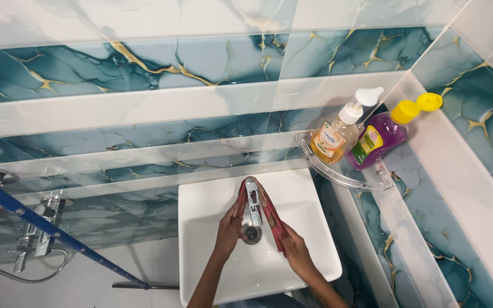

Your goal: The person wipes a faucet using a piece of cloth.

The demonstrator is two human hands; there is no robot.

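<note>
A chrome tap (251,208) rises from the back of a white square washbasin (201,239). A red patterned cloth (271,214) is draped around the tap from behind. My left hand (229,225) grips the cloth's left end beside the tap. My right hand (293,249) holds the cloth's right end, lower and nearer to me. The drain hole sits below the tap's spout, between my hands.
A clear corner shelf (343,178) on the right carries a pump bottle of orange liquid (338,134) and a purple bottle with a yellow cap (386,131). Blue marbled tiles cover the walls. At left are chrome shower fittings (35,228) and a blue-handled wiper (58,234).
</note>
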